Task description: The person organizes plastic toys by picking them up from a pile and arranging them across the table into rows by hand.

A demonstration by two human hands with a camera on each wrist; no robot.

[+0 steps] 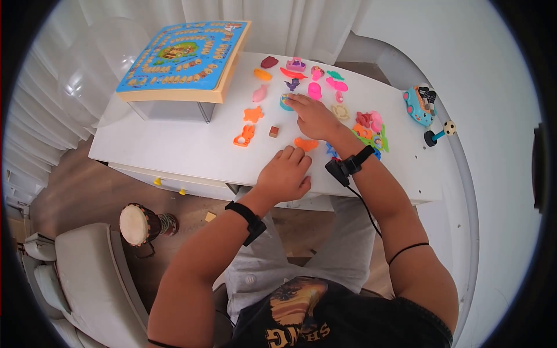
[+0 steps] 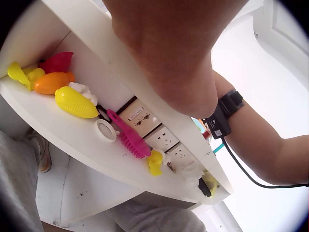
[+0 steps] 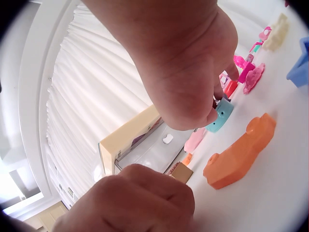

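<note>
On the white table, my right hand (image 1: 318,118) pinches a small teal round toy (image 1: 285,102) with thumb and fingertips. The right wrist view shows the thumb against the teal toy's (image 3: 221,116) near side. My left hand (image 1: 284,176) rests at the table's front edge, fingers loosely curled, holding nothing. Just beyond it lie an orange car-shaped piece (image 1: 306,144) and a small brown-red block (image 1: 274,131). Left of these are an orange rabbit-shaped cutter (image 1: 244,136) and an orange star-like piece (image 1: 253,114). A pink piece (image 1: 259,93) lies left of the teal toy.
A blue game board (image 1: 180,55) on a stand occupies the table's back left. Colourful moulds (image 1: 365,124) cluster right of my right hand. A teal toy car (image 1: 420,106) stands at the right edge. Below the tabletop, a shelf holds a pink brush (image 2: 129,135) and yellow toy corn (image 2: 76,102).
</note>
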